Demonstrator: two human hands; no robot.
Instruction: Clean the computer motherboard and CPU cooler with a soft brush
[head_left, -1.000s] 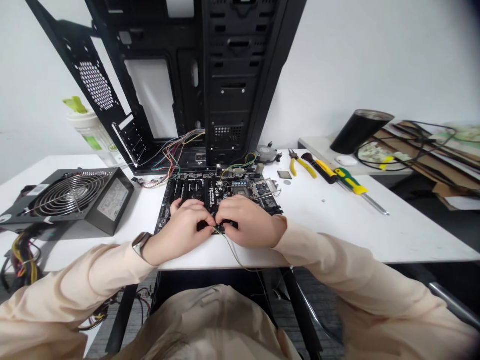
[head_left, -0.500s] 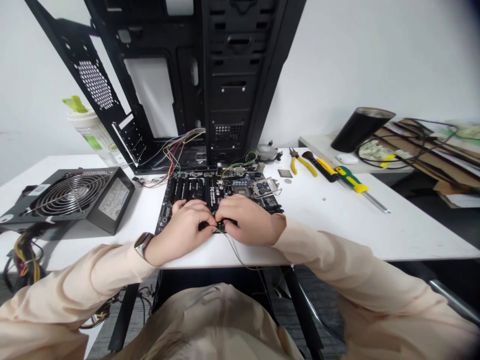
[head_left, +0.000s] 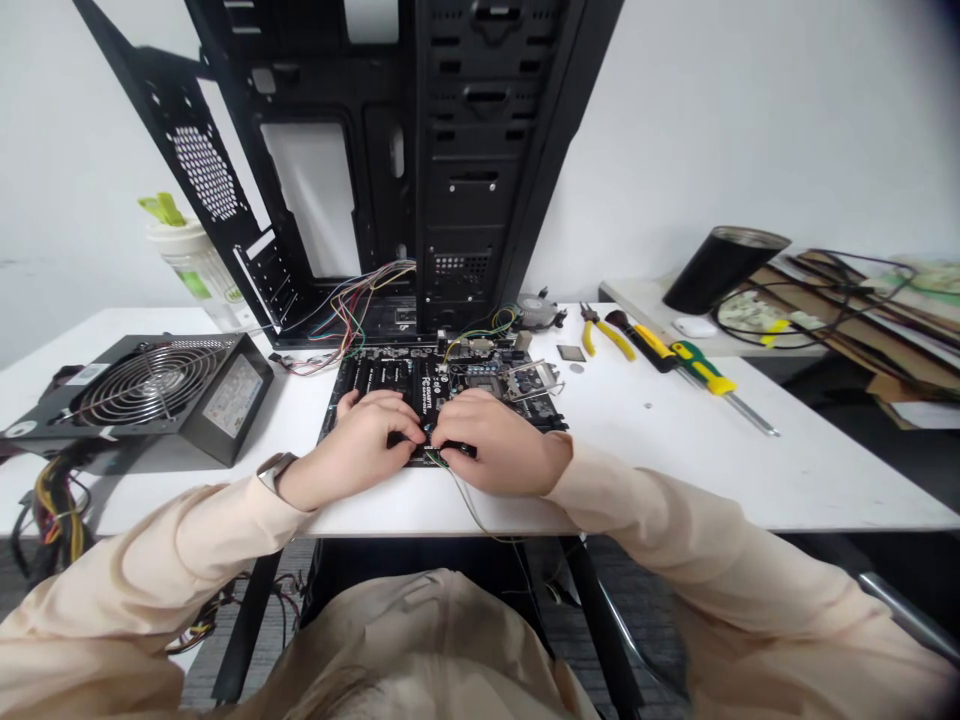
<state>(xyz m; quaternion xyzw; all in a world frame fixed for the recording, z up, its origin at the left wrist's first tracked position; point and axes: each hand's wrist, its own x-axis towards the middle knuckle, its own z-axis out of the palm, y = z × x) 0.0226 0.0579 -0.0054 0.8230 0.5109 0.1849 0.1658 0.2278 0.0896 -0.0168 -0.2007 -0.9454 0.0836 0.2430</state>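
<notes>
A black motherboard [head_left: 429, 385] lies flat on the white table under my hands. My left hand [head_left: 366, 440] rests over its lower left part, fingers curled and thumb and index near each other at the front edge. Facing it, my right hand [head_left: 501, 442] is also curled, its fingertips close to the left ones. What either set of fingertips holds is too small to make out. Between them, thin green and white wires [head_left: 471, 508] run from the board's front edge down over the table edge. On the board's right side a metal socket frame [head_left: 532, 379] stands raised.
Behind the board stands an open black computer case [head_left: 465, 150], with loose coloured wires [head_left: 360, 300]. A power supply [head_left: 225, 405] sits at left, near a bottle [head_left: 196, 265]. Right are pliers [head_left: 606, 332], a brush [head_left: 641, 340], a screwdriver [head_left: 705, 370], a processor chip [head_left: 571, 353] and a cooling fan [head_left: 537, 310].
My left fingertips have drawn slightly left, widening the space between the hands and showing more of the wire ends. The view has shifted slightly.
</notes>
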